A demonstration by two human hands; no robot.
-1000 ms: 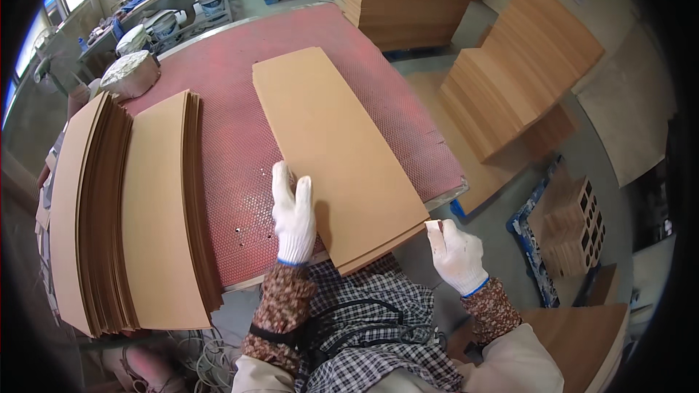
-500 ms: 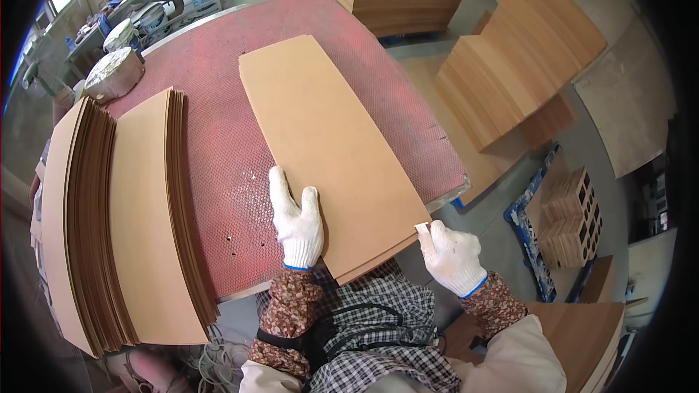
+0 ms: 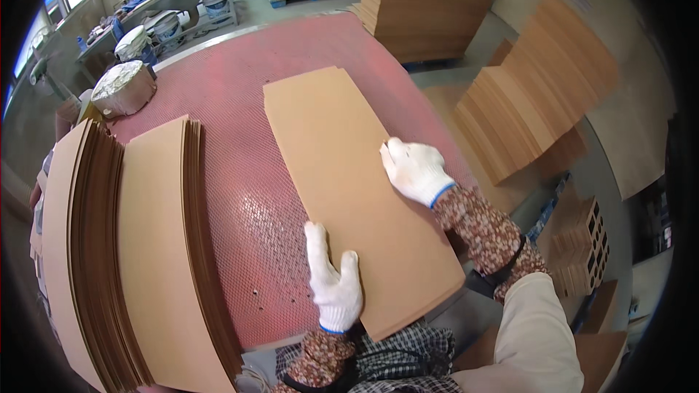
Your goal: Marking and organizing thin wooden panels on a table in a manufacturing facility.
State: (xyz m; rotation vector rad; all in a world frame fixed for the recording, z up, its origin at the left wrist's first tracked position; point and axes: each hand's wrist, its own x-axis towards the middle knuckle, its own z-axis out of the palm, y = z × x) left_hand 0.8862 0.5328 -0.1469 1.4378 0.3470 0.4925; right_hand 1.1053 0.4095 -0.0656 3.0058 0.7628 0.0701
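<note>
A short stack of long tan boards (image 3: 357,196) lies at a slant before me on the red textured tabletop (image 3: 251,211). My left hand (image 3: 335,284), in a white knit glove, rests at the stack's near left edge. Its thumb and forefinger are spread apart, the thumb over the top board and the forefinger along the side. Farther up, at the right edge, my gloved right hand (image 3: 416,167) is closed with fingers and thumb pressed together. Whatever it pinches is mostly hidden; only a small brownish bit shows at the fingertips.
Two taller stacks of curved boards, an outer stack (image 3: 73,247) and an inner stack (image 3: 156,247), stand at the left. A foil-like round bundle (image 3: 125,89) sits at the far left corner. Beyond the table rise a large board pile (image 3: 429,11) and a leaning stack (image 3: 531,94).
My right hand has moved from the near right corner up along the right edge of the boards. My left hand stays at the left edge. The view has shifted somewhat.
</note>
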